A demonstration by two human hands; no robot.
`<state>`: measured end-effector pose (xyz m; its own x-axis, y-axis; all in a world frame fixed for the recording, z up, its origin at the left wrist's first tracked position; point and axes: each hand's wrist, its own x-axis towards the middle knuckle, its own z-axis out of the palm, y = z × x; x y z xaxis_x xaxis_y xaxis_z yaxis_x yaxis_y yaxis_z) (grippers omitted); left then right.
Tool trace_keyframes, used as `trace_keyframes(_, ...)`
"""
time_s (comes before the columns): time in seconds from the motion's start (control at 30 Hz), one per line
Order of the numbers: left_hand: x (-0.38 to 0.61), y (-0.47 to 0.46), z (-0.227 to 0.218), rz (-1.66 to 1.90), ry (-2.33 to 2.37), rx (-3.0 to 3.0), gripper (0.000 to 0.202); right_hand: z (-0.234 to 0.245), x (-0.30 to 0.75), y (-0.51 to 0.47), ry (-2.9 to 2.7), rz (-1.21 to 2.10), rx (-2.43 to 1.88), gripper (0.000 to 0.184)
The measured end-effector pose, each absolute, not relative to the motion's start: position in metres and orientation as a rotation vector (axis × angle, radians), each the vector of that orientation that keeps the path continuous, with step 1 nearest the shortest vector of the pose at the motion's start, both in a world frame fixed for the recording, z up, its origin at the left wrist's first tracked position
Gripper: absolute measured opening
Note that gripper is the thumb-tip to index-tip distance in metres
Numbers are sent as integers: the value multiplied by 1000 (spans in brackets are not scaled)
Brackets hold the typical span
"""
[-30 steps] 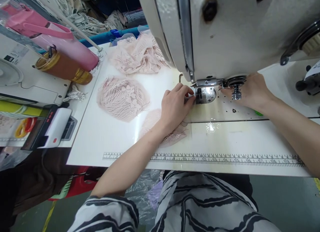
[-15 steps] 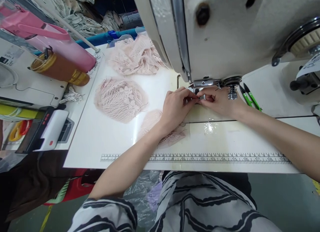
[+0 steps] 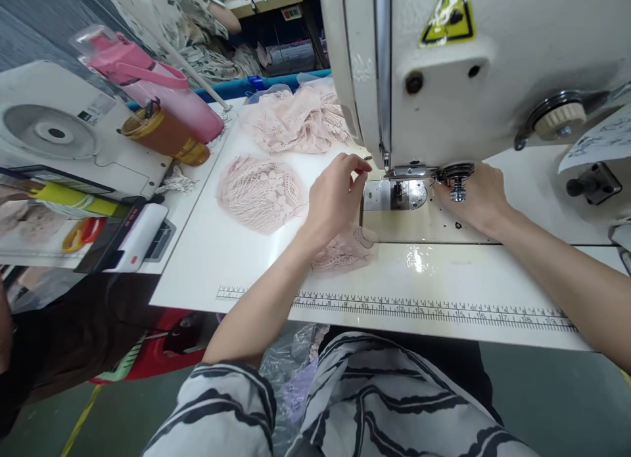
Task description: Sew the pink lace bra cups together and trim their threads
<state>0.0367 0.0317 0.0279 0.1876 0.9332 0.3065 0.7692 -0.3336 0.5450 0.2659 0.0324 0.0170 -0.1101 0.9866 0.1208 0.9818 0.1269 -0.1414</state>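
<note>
My left hand (image 3: pixel 335 204) is raised just left of the metal needle plate (image 3: pixel 387 195) of the sewing machine (image 3: pixel 473 69). Its thumb and index finger are bent close together; whatever may be between them is too small to make out. A pink lace piece (image 3: pixel 342 252) lies partly under that hand. My right hand (image 3: pixel 476 197) is on the machine bed, right of the needle area, behind the thread tension knob (image 3: pixel 458 189). Its fingertips are largely hidden, so I cannot tell what they hold. The green-handled tools seen earlier are out of sight.
A flat lace piece (image 3: pixel 263 194) and a lace pile (image 3: pixel 298 118) lie left. Beyond them stand a pink bottle (image 3: pixel 182 102) and brown cup (image 3: pixel 167 138). A printed ruler (image 3: pixel 394 308) runs along the front edge. A person (image 3: pixel 197 23) is at the back.
My hands have parted from together beneath the needle: the left went left, the right went right to where the green-handled tools lay. The needle plate is uncovered. The view has shifted.
</note>
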Motion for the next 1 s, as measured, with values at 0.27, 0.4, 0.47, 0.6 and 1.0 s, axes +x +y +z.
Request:
trace_keyframes(0.27,3,18,75,682,1819,2280,16,21,254,24,-2172,120,-2054,48)
trace_keyframes(0.4,-21,-22,86,278,1756,2299,15,21,256,22,-2224,206,-1962,33)
trace_keyframes(0.47,-31,-47,78,166,1674,2281,17,23,255,18,-2289,338,-1862,18)
trace_keyframes(0.6,-38,-90,45,317,1486,2352,27,26,243,5,-2462,796,-1343,20)
trace_keyframes(1.0,-28,-119,7,724,1267,2486,18,10,200,-17,-2475,439,-1143,20)
